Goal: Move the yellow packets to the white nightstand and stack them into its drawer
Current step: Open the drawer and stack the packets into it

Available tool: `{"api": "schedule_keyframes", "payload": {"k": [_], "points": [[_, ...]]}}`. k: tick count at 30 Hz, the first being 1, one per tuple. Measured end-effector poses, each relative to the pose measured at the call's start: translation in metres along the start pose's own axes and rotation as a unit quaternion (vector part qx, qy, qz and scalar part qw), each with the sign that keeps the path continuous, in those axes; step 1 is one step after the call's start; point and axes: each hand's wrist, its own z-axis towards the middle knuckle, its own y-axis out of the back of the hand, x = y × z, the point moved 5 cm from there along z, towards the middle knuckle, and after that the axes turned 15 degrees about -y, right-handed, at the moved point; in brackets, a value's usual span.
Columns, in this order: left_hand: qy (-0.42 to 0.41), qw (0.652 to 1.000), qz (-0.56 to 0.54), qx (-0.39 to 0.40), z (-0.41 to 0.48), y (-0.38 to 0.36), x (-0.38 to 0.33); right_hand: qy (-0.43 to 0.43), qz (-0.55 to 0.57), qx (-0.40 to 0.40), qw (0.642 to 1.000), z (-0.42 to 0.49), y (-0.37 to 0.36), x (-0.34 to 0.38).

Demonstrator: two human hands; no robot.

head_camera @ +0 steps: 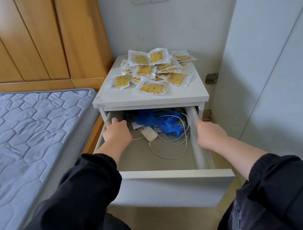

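Yellow plastic packets heaped atop white wooden nightstand; none in its open drawer yet. Left hand inside, fingers loosely bent, empty; right hand fingers curl over drawer's side wall. Stacking not begun.

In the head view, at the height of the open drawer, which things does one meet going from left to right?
From the left: blue quilted mattress → left hand → blue gloves inside the drawer → right hand → white panel.
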Motion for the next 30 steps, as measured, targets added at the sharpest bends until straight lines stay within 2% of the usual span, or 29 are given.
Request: {"api": "schedule_keyframes", "payload": {"k": [3,7,14,24,30], "points": [[0.054,0.996,0.015,0.067,-0.008,-0.016,0.024,-0.004,-0.033,-0.026,0.999,0.001,0.001,0.013],[0.053,0.998,0.028,0.025,-0.015,-0.016,0.039,-0.031,-0.076,-0.037,0.996,0.0,-0.001,0.021],[0.016,0.999,0.038,-0.012,-0.024,-0.014,0.048,-0.055,-0.097,-0.002,0.994,-0.005,-0.006,0.021],[0.018,1.0,-0.005,0.008,-0.027,-0.014,0.039,-0.042,-0.186,0.027,0.981,-0.007,0.003,0.028],[-0.017,0.999,-0.015,-0.037,-0.012,0.004,0.011,-0.007,-0.256,0.028,0.966,0.008,0.006,0.039]]}}
